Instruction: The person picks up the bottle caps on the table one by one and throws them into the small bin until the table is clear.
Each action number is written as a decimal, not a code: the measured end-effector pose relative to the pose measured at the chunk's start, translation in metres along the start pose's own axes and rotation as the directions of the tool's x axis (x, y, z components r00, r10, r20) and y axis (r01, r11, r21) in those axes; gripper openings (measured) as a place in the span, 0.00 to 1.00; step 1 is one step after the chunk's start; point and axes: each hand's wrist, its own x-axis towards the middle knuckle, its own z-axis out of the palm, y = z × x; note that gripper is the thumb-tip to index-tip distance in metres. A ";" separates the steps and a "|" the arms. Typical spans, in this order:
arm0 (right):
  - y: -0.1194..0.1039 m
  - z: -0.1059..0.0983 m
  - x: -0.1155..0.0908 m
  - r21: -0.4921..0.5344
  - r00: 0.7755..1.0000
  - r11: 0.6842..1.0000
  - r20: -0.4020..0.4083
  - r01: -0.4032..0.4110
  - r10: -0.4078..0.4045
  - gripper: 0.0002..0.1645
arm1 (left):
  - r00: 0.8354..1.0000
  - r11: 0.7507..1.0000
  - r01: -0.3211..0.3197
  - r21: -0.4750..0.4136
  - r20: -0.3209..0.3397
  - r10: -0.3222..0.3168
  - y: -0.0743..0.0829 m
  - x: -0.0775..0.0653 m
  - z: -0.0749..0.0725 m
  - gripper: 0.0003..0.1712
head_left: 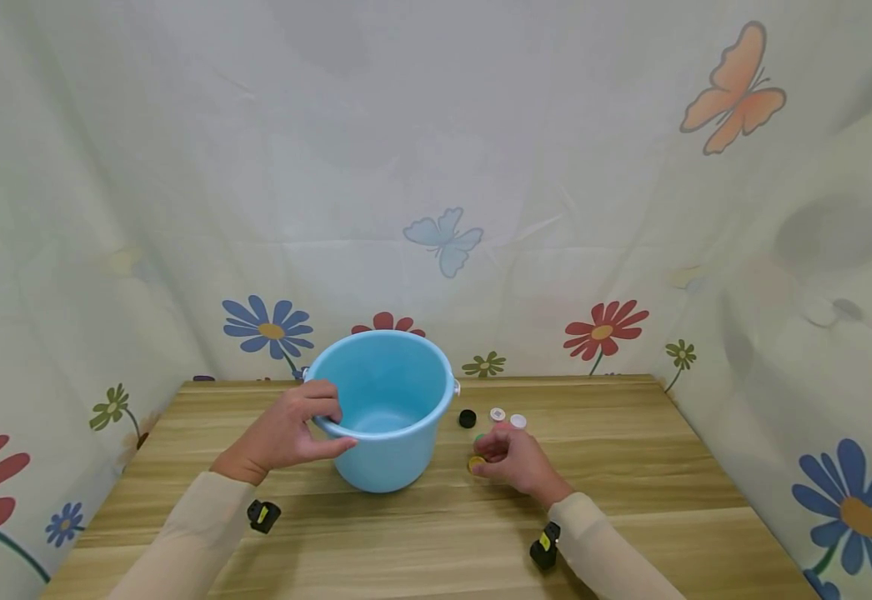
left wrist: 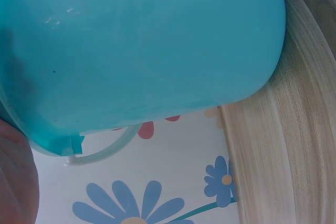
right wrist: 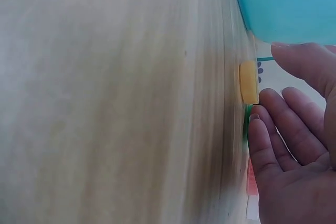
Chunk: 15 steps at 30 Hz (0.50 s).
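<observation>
My left hand (head_left: 297, 427) grips the near left rim of a light blue bucket (head_left: 387, 462), thumb outside and fingers over the edge into it. The bucket stands on the table, slightly tilted towards that hand. On its right, my right hand (head_left: 522, 464) is low at a yellow bottle cap (right wrist: 248, 83), thumb and fingers spread apart around it. In the right wrist view the fingertips are right at the cap's lower end. Beside the fingers lie a green cap (right wrist: 245, 124) and a pinkish-red cap (right wrist: 252, 179), both partly hidden by the hand.
A black cap (head_left: 468, 418) and two white caps, one with a printed mark (head_left: 498, 414) and one plain (head_left: 518, 422), lie beyond my right hand. The bucket's pale handle (left wrist: 107, 151) hangs at its far side. A flowered curtain (head_left: 526, 275) surrounds the wooden table (head_left: 406, 542).
</observation>
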 end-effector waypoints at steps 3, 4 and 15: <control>0.000 0.000 0.000 -0.009 1.000 1.000 0.004 0.001 -0.001 0.19 | 1.000 1.000 -0.012 0.001 -0.004 0.012 -0.001 0.000 0.001 0.17; 0.001 0.001 0.000 -0.012 1.000 1.000 0.006 0.001 -0.001 0.19 | 1.000 1.000 -0.012 0.000 -0.004 0.012 -0.002 0.000 0.001 0.17; 0.006 0.002 0.003 -0.066 1.000 0.998 0.019 -0.003 0.004 0.20 | 1.000 1.000 -0.013 -0.011 -0.003 0.013 -0.001 0.000 0.001 0.16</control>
